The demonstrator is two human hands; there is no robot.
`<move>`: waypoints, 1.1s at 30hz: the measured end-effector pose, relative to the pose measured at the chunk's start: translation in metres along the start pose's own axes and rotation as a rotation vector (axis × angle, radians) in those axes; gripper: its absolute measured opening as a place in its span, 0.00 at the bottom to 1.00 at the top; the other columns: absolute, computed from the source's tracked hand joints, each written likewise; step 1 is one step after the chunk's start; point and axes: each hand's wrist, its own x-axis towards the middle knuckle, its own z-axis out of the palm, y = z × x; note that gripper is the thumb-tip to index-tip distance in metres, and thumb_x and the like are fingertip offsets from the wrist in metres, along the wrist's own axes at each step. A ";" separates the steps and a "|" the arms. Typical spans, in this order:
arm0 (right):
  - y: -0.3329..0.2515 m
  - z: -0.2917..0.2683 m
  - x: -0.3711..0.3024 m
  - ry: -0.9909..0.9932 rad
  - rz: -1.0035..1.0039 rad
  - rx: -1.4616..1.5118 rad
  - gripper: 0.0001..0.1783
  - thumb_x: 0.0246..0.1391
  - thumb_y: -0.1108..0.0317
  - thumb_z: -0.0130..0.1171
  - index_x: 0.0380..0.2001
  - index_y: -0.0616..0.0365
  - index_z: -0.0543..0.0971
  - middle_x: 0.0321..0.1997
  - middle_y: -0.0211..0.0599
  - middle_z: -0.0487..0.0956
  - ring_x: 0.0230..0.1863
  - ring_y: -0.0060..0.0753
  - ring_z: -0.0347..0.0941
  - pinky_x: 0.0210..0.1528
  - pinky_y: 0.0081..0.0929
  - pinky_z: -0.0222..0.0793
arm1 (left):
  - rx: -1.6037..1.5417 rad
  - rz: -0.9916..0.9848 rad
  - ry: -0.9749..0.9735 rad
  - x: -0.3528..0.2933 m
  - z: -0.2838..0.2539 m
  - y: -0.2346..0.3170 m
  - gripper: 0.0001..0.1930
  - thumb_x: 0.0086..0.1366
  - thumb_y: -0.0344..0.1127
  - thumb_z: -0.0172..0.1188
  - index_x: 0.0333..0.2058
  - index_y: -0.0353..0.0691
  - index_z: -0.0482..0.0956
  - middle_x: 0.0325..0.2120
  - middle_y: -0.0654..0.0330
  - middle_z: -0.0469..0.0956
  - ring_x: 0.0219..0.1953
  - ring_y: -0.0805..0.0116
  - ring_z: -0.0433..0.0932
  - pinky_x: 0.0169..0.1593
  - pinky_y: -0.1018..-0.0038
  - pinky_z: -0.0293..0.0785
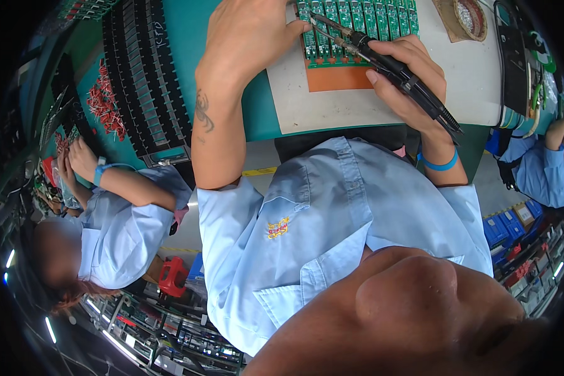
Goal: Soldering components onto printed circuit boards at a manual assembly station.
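In my right hand [413, 78] is a black soldering iron [407, 81], gripped around its handle. Two thin metal prongs run from its front to the upper left end of a panel of green circuit boards [351, 31]. Beside that end is my left hand [250, 37], its thumb tip at the panel's left edge. The other fingers are hidden or cut off by the upper edge, so what they hold, if anything, does not show. An orange sheet [338, 79] lies under the panel.
A white work sheet [288, 103] covers part of the green table [257, 113]. At left are black slotted strips [147, 81] and a pile of red parts [105, 103]. A round dish [470, 19] stands at upper right. Another person's hands [78, 160] work at far left.
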 end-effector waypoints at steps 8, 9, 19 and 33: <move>-0.003 -0.004 -0.004 0.011 -0.002 0.012 0.23 0.41 0.80 0.71 0.46 0.65 0.85 0.35 0.38 0.83 0.36 0.34 0.71 0.42 0.26 0.68 | -0.032 0.010 0.032 0.002 0.004 -0.006 0.26 0.55 0.32 0.70 0.55 0.35 0.81 0.58 0.49 0.78 0.60 0.49 0.75 0.65 0.61 0.69; -0.003 -0.006 -0.004 0.014 0.000 0.007 0.23 0.41 0.80 0.71 0.46 0.65 0.85 0.35 0.38 0.83 0.36 0.34 0.71 0.42 0.26 0.68 | -0.038 0.017 0.034 0.005 0.004 -0.007 0.27 0.55 0.32 0.70 0.55 0.35 0.81 0.59 0.49 0.78 0.60 0.49 0.74 0.65 0.61 0.69; 0.035 -0.065 -0.054 0.698 0.144 -0.158 0.25 0.49 0.79 0.70 0.53 0.65 0.82 0.45 0.42 0.84 0.39 0.29 0.76 0.45 0.25 0.73 | -0.054 0.189 0.067 0.008 0.008 -0.011 0.28 0.54 0.31 0.70 0.56 0.37 0.81 0.60 0.49 0.76 0.62 0.49 0.73 0.66 0.60 0.67; 0.084 -0.049 -0.063 0.800 0.465 0.262 0.30 0.52 0.77 0.66 0.60 0.66 0.75 0.56 0.44 0.80 0.52 0.34 0.77 0.58 0.26 0.71 | 0.202 0.617 0.503 -0.001 0.036 0.027 0.26 0.59 0.48 0.72 0.54 0.45 0.83 0.60 0.53 0.75 0.61 0.47 0.73 0.63 0.49 0.67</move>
